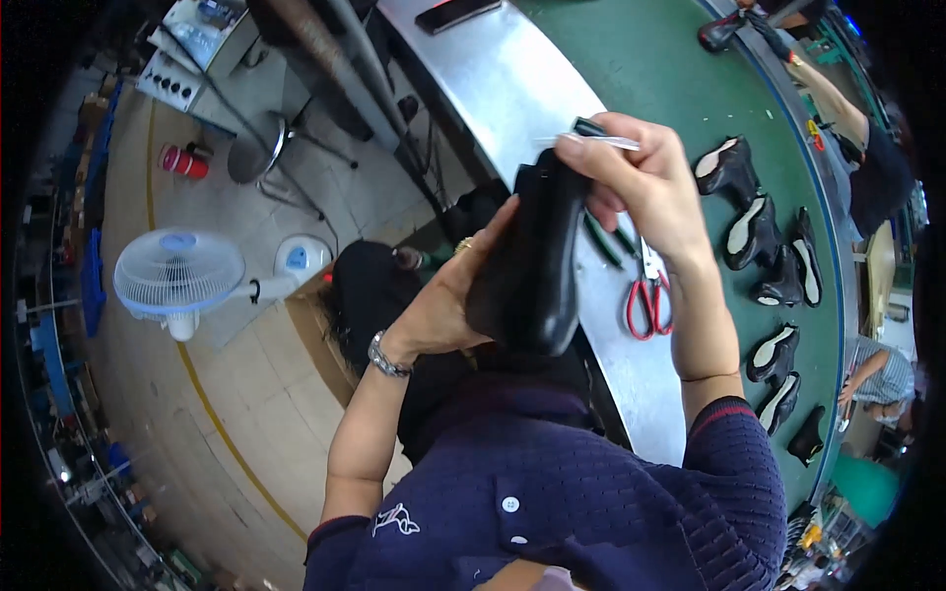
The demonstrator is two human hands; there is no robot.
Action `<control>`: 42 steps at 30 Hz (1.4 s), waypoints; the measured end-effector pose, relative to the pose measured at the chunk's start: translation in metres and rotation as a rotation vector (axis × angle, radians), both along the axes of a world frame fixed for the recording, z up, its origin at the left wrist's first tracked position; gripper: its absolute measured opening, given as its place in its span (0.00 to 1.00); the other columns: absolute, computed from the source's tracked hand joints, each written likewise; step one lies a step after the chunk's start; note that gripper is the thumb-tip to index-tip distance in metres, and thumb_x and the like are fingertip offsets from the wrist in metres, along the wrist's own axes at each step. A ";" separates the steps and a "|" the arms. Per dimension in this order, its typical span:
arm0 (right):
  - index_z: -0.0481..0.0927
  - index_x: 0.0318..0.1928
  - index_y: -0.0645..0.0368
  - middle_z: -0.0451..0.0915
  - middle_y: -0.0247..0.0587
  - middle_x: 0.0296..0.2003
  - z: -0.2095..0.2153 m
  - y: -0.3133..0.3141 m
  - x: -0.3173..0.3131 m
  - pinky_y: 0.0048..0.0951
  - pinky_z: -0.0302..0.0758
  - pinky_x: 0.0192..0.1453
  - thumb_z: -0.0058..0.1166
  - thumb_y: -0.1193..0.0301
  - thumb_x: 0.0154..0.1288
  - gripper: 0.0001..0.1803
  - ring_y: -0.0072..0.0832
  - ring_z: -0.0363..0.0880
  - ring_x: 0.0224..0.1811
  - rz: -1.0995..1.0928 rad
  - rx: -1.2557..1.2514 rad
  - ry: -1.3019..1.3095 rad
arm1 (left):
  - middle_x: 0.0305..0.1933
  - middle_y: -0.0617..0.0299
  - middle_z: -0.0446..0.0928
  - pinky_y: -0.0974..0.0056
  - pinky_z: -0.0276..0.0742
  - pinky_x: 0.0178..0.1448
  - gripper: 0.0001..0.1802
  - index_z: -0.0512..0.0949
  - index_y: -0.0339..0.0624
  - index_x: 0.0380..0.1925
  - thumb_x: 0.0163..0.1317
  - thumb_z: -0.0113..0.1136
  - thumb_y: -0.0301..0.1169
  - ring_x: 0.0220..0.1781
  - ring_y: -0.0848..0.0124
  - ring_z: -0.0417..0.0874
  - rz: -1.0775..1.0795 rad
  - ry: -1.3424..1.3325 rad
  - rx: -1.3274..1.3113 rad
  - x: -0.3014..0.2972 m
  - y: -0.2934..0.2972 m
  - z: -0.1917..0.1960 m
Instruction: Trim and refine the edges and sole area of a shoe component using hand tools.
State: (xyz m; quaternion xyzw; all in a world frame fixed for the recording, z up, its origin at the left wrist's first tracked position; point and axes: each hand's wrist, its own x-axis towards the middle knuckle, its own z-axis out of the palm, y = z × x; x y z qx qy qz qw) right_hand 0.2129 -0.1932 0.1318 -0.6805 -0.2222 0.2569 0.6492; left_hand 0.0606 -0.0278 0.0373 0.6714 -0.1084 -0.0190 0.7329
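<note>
A black leather boot (542, 266) is held up in front of my body, its rounded end toward me and its top edge away from me. My left hand (440, 307) wraps round its left side, fingers closed on the leather. At the top edge, my right hand (652, 182) pinches a thin whitish strip (613, 141) between thumb and fingers; its exact kind is unclear. Below that hand, red-handled scissors (644, 307) lie on the metal worktop (641, 394). Beside them is a dark green-handled tool (603, 242), partly hidden by the boot and hand.
On the right, a green conveyor belt (680, 89) carries several black boots (752, 231) with pale soles. Other people (877, 172) sit beyond it. A dark phone (456, 14) lies at the worktop's far end. A fan (179, 276) and a stool (258, 148) stand to the left.
</note>
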 end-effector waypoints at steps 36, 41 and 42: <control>0.50 0.75 0.56 0.82 0.45 0.45 -0.051 0.042 -0.071 0.31 0.73 0.58 0.50 0.76 0.69 0.37 0.29 0.80 0.50 0.489 -0.293 0.595 | 0.67 0.47 0.66 0.63 0.61 0.70 0.46 0.52 0.32 0.71 0.64 0.63 0.45 0.68 0.64 0.68 0.705 0.465 0.131 -0.086 0.055 -0.051; 0.46 0.75 0.56 0.79 0.52 0.52 -0.054 0.082 -0.075 0.32 0.74 0.59 0.43 0.74 0.74 0.34 0.31 0.80 0.52 0.623 -0.329 0.609 | 0.65 0.45 0.70 0.64 0.63 0.68 0.33 0.62 0.34 0.68 0.68 0.57 0.39 0.66 0.64 0.70 0.857 0.363 -0.212 -0.055 0.064 -0.059; 0.47 0.75 0.56 0.79 0.51 0.51 -0.059 0.087 -0.073 0.32 0.75 0.59 0.43 0.73 0.75 0.33 0.30 0.80 0.52 0.632 -0.333 0.614 | 0.61 0.45 0.73 0.64 0.67 0.64 0.29 0.66 0.36 0.65 0.69 0.55 0.38 0.62 0.64 0.74 0.854 0.416 -0.194 -0.052 0.067 -0.060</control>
